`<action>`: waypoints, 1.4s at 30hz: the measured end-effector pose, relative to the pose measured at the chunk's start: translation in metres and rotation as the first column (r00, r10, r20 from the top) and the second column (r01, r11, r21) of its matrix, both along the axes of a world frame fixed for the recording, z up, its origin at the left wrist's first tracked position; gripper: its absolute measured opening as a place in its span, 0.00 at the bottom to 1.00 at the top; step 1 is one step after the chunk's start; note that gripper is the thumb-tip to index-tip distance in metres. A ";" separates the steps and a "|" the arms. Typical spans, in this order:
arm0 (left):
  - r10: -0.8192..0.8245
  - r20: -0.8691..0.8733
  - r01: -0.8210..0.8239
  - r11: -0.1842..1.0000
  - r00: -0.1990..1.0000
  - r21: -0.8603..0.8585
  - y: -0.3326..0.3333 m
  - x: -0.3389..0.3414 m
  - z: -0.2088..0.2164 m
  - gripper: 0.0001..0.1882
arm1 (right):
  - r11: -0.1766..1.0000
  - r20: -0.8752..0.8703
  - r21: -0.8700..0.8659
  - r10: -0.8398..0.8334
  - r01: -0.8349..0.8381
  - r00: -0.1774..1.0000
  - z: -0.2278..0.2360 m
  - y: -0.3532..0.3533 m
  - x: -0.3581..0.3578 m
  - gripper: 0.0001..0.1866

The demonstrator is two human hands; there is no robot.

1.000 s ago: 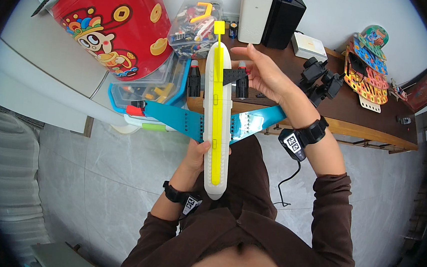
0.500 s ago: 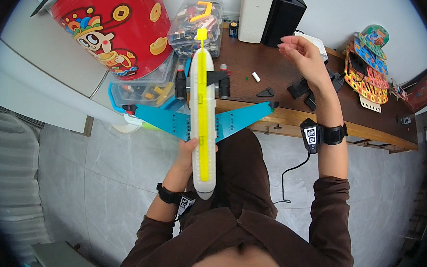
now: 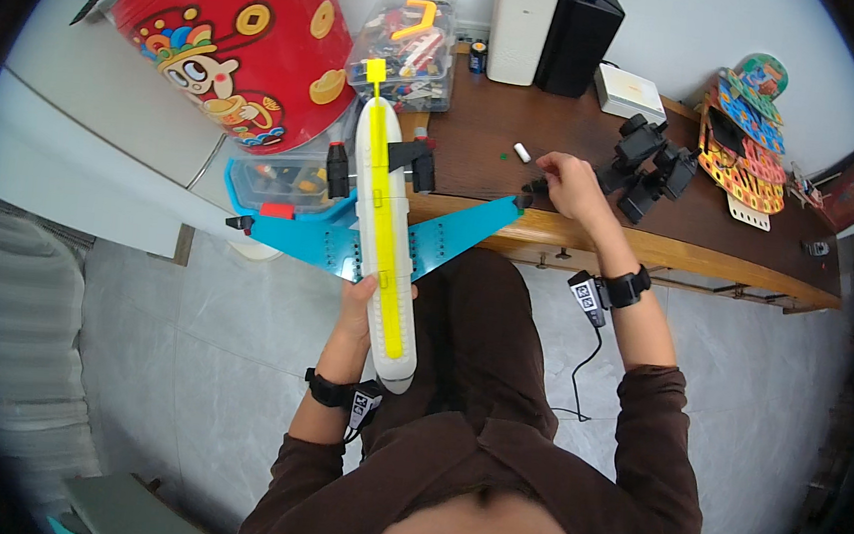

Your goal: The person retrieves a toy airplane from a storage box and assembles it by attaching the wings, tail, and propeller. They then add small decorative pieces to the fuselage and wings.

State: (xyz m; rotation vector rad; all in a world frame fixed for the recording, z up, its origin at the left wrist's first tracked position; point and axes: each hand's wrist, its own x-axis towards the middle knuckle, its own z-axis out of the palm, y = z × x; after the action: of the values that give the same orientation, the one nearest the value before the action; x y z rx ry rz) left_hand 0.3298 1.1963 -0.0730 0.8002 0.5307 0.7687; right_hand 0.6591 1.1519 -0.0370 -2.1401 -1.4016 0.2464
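A toy building-brick airplane (image 3: 367,254) lies belly-up over my lap, its white body carrying a yellow strip and its teal wings (image 3: 465,232) spread to both sides. My left hand (image 3: 356,304) is closed around the body just behind the left wing; part of the fingers is hidden beneath it. Black engine pieces (image 3: 414,158) stick out beside the body. At the desk's front edge my right hand (image 3: 576,188) pinches a small black wedge piece (image 3: 535,186), mostly covered by the fingers. Nearby lie a small white cylinder (image 3: 522,152) and a tiny green piece (image 3: 503,157).
Black jointed parts (image 3: 645,169) stand right of my right hand. Behind are a white box (image 3: 629,90), white and black upright devices (image 3: 523,29) and a battery (image 3: 478,57). A red drum (image 3: 253,53) and brick-filled boxes (image 3: 404,49) stand left. Colourful boards (image 3: 748,142) lean at right.
My right hand has come down from above the desk to the black wedge piece and closed on it. The airplane has shifted slightly left in view, still in my left hand.
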 end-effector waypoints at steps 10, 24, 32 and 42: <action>-0.064 0.139 0.085 0.985 0.988 -0.153 0.009 -0.002 -0.014 0.30 | 0.996 0.098 -0.014 0.091 -0.090 0.991 -0.027 -0.008 0.016 0.15; -0.085 0.034 0.088 0.987 0.996 -0.132 0.023 -0.022 -0.009 0.33 | 0.992 -0.429 0.114 0.100 -0.056 0.898 -0.002 0.012 -0.007 0.08; -0.117 0.093 0.132 0.975 0.989 -0.178 0.013 -0.013 -0.009 0.30 | 0.958 -0.872 0.286 0.272 -0.027 0.407 0.071 0.012 -0.051 0.06; -0.140 -0.012 0.138 0.985 0.990 -0.105 0.003 0.001 -0.015 0.28 | 0.971 -0.963 0.167 0.198 -0.173 0.180 0.100 0.044 -0.081 0.12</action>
State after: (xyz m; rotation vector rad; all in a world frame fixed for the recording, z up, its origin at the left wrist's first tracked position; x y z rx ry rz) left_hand 0.3313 1.1996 -0.0883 0.7406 0.5219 0.6002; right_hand 0.5784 1.1961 0.0631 -1.1631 -0.7647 1.4290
